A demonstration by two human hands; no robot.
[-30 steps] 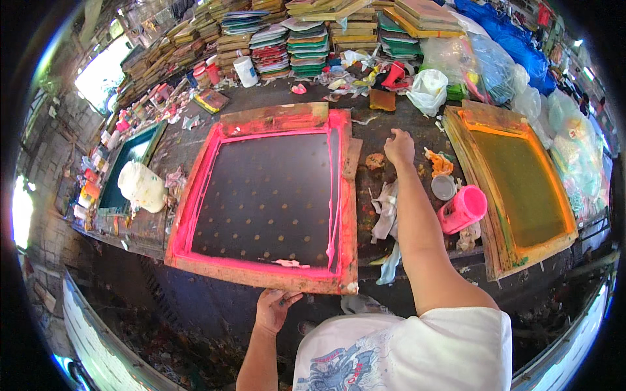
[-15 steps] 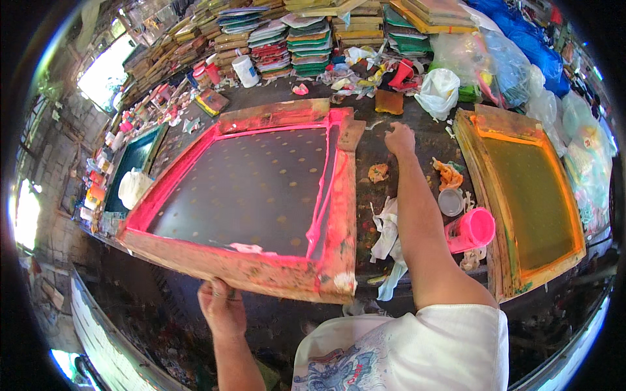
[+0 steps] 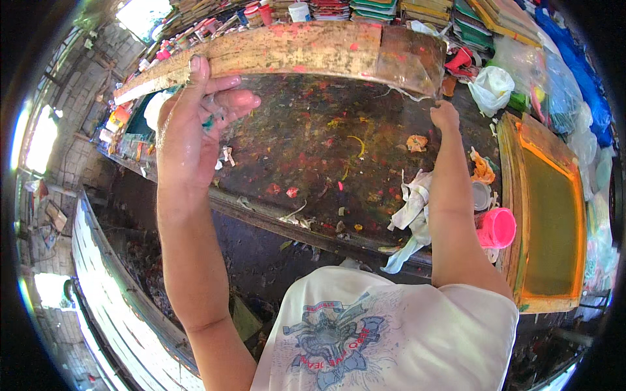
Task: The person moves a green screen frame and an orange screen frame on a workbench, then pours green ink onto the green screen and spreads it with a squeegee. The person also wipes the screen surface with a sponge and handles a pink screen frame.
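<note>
The wooden printing frame (image 3: 306, 52) is tilted up on the far side of the table, so that its outer wood shows and its mesh is hidden. My left hand (image 3: 195, 124) is raised at the frame's left part. Its thumb overlaps the wood and its wet fingers are spread apart below the lower edge; whether it touches the wood is hard to tell. Beside the frame's right lower corner, my right hand (image 3: 445, 116) is closed. What its fingers hold, if anything, is hidden.
Paint stains cover the dark table (image 3: 293, 150). Around my right forearm lie a crumpled white cloth (image 3: 414, 202), orange scraps (image 3: 482, 168) and a pink tub (image 3: 499, 228). A second, orange-edged frame (image 3: 554, 215) stands at the right. A white plastic bag (image 3: 490, 89) sits behind.
The pink-edged frame has been lifted from lying flat to tilted up, baring the table beneath. My left hand rose from its near edge and opened. My right hand appears farther right in view.
</note>
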